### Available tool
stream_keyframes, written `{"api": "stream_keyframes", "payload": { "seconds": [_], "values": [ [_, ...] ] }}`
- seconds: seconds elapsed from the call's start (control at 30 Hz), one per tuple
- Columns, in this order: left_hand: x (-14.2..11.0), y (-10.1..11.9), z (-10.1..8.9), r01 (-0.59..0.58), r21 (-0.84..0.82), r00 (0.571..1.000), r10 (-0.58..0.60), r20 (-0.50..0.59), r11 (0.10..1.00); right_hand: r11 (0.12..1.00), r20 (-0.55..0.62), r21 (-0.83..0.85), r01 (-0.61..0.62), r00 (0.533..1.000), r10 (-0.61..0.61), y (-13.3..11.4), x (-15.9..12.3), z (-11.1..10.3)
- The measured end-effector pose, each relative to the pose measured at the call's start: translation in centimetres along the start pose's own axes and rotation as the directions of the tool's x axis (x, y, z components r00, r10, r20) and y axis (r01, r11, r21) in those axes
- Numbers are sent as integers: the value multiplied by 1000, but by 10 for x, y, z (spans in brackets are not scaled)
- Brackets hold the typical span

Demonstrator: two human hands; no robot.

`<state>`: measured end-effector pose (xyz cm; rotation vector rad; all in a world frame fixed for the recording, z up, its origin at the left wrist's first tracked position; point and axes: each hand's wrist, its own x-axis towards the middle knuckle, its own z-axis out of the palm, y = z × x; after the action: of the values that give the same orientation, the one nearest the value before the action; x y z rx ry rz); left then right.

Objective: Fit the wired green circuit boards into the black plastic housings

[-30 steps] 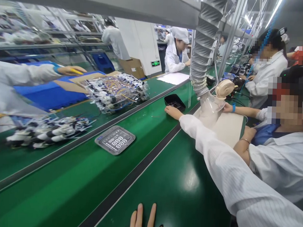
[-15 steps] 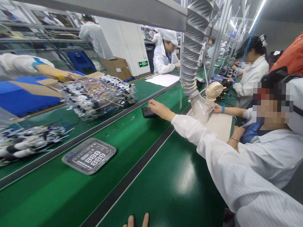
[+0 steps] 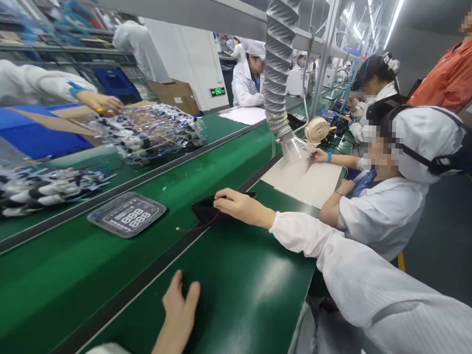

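My right hand [image 3: 238, 205] reaches out over the edge of the green belt, its fingers closed on a dark flat panel [image 3: 204, 209]. The panel is tilted, and a thin reddish wire [image 3: 197, 228] with a small pale plug trails from it. Part of the panel is hidden behind the hand. Below, my left hand [image 3: 180, 304] hangs over the green tabletop with thumb and fingers apart, holding nothing. On the belt to the left lies a grey display panel [image 3: 128, 214], face up, showing white digit segments and a blue button.
Bundles of wired parts [image 3: 156, 130] lie beyond the belt, where a co-worker's hand [image 3: 101, 102] touches one. A grey duct [image 3: 281, 60] hangs over a white sheet [image 3: 303, 179], next to a small fan [image 3: 317, 129]. A co-worker [image 3: 381, 218] sits at the right.
My right hand has drawn the dark panel nearer, from the belt to its near edge, and the wire now shows. My left hand has come further into view. The camera view has shifted.
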<state>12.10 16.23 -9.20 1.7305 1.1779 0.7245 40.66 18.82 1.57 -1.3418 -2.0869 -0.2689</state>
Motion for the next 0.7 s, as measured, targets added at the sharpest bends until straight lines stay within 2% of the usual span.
{"api": "stream_keyframes", "payload": {
  "seconds": [0.03, 0.07, 0.13, 0.17, 0.27, 0.37, 0.43, 0.53, 0.6, 0.7],
  "values": [
    [0, 14, 0, 121, -67, 990, -125, -67, 990, 1000, -1, 5, 16, 1000, -16, -18, -14, -1],
    [-2, 30, 1, 188, -165, 980, -197, -39, 968, 1000, -7, 8, 26, 1000, -26, -35, -29, -3],
    [-7, 60, 3, 217, -399, 971, -238, -3, 891, 998, -32, 10, 55, 998, -54, -70, -57, -4],
    [-9, 72, 4, 205, -455, 972, -233, -7, 866, 997, -44, 6, 76, 996, -76, -86, -70, -4],
    [-14, 88, 10, 175, -460, 982, -185, 24, 870, 989, -78, -6, 145, 986, -145, -126, -104, 0],
    [-18, 82, 13, 111, -375, 989, -138, -46, 920, 989, -116, 30, 148, 983, -143, -154, -125, 12],
    [-20, 76, 13, 83, -268, 992, -106, -69, 960, 990, -114, 89, 106, 989, -96, -167, -133, 22],
    [-20, 74, 11, 41, -118, 999, -44, -22, 992, 978, -51, 206, -13, 998, 24, -177, -140, 23],
    [-20, 76, 9, 15, -65, 1000, -14, 5, 998, 954, -3, 284, -96, 995, 101, -174, -144, 10],
    [-19, 79, 7, -22, -60, 999, 24, 39, 998, 928, 35, 307, -212, 977, 212, -154, -150, -29]
  ]
}}
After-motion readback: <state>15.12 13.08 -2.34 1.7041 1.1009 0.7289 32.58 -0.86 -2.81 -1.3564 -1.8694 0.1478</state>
